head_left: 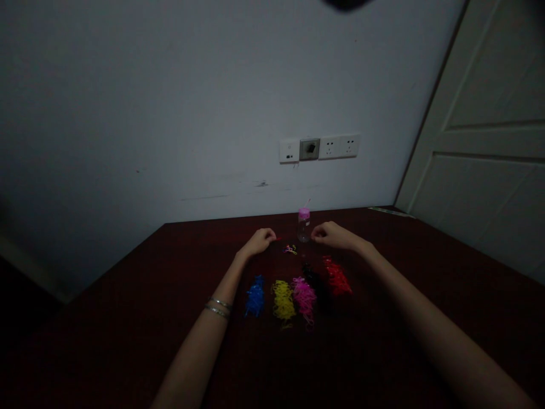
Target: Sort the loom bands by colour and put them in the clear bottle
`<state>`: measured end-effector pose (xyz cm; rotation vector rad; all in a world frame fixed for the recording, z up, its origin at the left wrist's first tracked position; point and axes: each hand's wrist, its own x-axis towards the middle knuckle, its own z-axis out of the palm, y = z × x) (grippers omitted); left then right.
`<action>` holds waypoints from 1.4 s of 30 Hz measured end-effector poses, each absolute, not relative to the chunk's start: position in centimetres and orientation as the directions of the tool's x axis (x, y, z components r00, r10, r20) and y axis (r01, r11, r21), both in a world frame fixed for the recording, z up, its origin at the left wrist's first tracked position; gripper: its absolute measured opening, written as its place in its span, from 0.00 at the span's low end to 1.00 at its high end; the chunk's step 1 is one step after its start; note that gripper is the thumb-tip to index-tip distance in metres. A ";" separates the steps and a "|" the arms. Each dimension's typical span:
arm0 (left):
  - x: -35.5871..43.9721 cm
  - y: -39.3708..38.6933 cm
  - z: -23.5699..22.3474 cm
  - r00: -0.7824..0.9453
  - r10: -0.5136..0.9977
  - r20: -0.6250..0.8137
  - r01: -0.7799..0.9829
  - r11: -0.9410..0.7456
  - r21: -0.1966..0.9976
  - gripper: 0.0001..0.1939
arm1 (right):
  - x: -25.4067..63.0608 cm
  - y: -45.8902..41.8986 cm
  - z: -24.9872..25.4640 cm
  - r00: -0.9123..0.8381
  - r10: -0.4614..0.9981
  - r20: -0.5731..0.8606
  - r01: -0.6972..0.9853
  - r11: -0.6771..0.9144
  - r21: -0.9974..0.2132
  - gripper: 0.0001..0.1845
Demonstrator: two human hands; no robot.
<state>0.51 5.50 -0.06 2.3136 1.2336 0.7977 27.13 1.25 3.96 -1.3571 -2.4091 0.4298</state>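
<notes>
My left hand [259, 241] rests on the dark red table [128, 318], fingers curled, pinching a small red band at its fingertips. My right hand [332, 234] lies closed just right of a small clear bottle with a pink cap [304, 225]; what its fingers hold is hidden. A few mixed-colour bands [290, 249] lie between the hands. Nearer me sit sorted piles of small elastic bands: blue [255, 296], yellow [283, 300], pink [304, 295], black [317, 281] and red [337, 276].
A white wall stands behind the table with a row of sockets and a switch [319, 148]. A white door [489, 130] is at the right. Two thin bracelets [218, 307] circle my left wrist. The room is dim.
</notes>
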 end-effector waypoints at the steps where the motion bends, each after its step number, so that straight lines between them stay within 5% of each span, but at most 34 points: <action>1: 0.6 5.3 0.7 0.455 0.839 0.298 0.581 -0.533 0.615 0.08 | 27.0 1.2 4.1 -0.490 0.857 0.157 0.752 0.507 -0.421 0.13; 9: 2.4 0.8 7.4 0.620 0.774 0.132 0.401 -0.457 0.794 0.11 | 24.7 -1.1 6.4 -0.504 0.819 0.274 0.599 0.560 -0.572 0.24; 21: 3.6 0.0 7.8 0.613 0.773 0.163 0.371 -0.463 0.805 0.12 | 24.1 -2.3 8.1 -0.562 0.779 0.277 0.600 0.615 -0.511 0.14; 28: 2.8 3.1 3.9 0.485 0.846 0.220 0.451 -0.458 0.766 0.10 | 27.5 0.7 5.3 -0.479 0.874 0.086 0.792 0.472 -0.388 0.13; 37: 2.2 5.1 -1.3 0.448 0.889 0.093 0.737 -0.426 0.524 0.12 | 30.4 2.8 1.4 -0.395 0.896 -0.203 0.876 0.300 -0.377 0.13; 42: 2.2 5.5 -2.8 0.424 0.902 0.085 0.760 -0.405 0.509 0.13 | 30.7 3.2 1.1 -0.394 0.891 -0.227 0.865 0.276 -0.419 0.15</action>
